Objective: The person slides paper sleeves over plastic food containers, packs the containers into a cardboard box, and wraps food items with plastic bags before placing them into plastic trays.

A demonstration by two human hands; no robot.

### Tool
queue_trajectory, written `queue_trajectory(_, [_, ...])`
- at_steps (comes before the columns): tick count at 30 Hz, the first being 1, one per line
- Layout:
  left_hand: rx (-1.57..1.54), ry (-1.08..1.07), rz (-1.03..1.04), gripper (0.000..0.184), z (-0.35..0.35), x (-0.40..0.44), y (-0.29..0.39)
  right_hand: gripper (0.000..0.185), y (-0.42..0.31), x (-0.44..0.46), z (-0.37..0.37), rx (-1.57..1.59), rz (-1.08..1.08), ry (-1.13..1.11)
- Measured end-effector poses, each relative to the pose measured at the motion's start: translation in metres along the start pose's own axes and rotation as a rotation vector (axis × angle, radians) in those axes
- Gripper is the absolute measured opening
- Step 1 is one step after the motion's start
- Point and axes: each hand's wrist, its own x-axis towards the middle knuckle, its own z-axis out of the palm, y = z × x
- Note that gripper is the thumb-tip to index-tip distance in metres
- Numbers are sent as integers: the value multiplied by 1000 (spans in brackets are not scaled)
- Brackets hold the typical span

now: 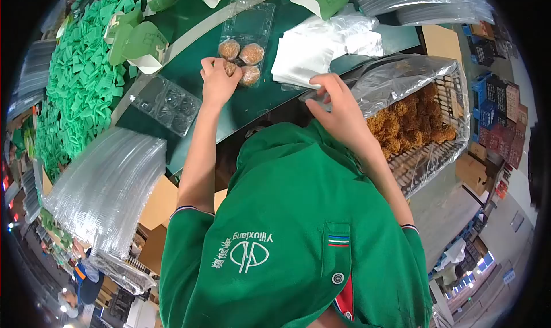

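Note:
A clear plastic clamshell tray (245, 26) lies open on the green table, with several round golden-brown pastries (251, 53) in its cups. My left hand (220, 82) is over the tray's near-left cup, its fingers closed round the pastry (230, 69) there and partly hiding it. To the right, my right hand (340, 110) hovers by the near edge of a stack of white plastic bags (301, 55). Its thumb and fingers are apart, and I see nothing held between them. Beside that hand stands a plastic-lined crate (462, 92) of brown, shaggy-crusted pastries (407, 124).
Another clear tray (166, 105) lies left of my left forearm. Green packets (86, 69) form a large heap at the far left. Nested clear trays (109, 184) are stacked at lower left, and more trays (425, 0) at top right. Green cartons (143, 43) stand along the table divider.

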Motion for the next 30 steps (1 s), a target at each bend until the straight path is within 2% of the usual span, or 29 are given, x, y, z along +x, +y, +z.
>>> queue_trajectory(5, [-15, -52, 50, 47, -11, -2, 4, 29, 16, 58, 3, 166, 126, -64])
queue_trajectory(9, [129, -39, 109, 50, -17, -2, 5, 61, 45, 126, 30, -22, 224, -184])
queue_trajectory(12, [143, -73, 167, 50, -17, -5, -3, 88, 98, 174, 75, 23, 426, -118])
queue_trajectory(13, [136, -89, 196, 50, -16, -7, -5, 97, 104, 187, 83, 175, 542, -86])
queue_trajectory(15, [119, -41, 260, 52, -18, -10, -11, 89, 109, 206, 91, 484, 628, -17])
queue_trajectory(18, [73, -49, 257, 52, -22, -10, -18, 76, 104, 224, 85, 847, 415, -87])
queue_trajectory(21, [32, -66, 183, 50, -22, -6, -15, 56, 57, 217, 66, 764, 109, -146])
queue_trajectory(22, [-2, -65, 168, 48, -21, -6, -16, 44, 52, 213, 63, 670, 73, -274])
queue_trajectory(24, [-55, -49, 126, 47, -18, -4, -18, 45, 44, 201, 65, -29, -521, -331])
queue_trajectory(25, [-76, -36, 97, 46, -13, -5, -19, 53, 19, 176, 62, -239, -528, -402])
queue_trajectory(26, [-99, -20, 70, 46, -8, -5, -20, 58, 22, 153, 75, -342, -609, -370])
queue_trajectory(27, [-113, 53, 98, 46, -2, -6, -22, 63, 25, 135, 87, -377, -514, -370])
queue_trajectory(29, [-139, 201, 150, 45, 7, -9, -25, 65, 34, 123, 94, -424, -540, -309])
queue_trajectory(30, [-149, 199, 123, 45, 6, -9, -23, 65, 33, 124, 95, -408, -529, -308])
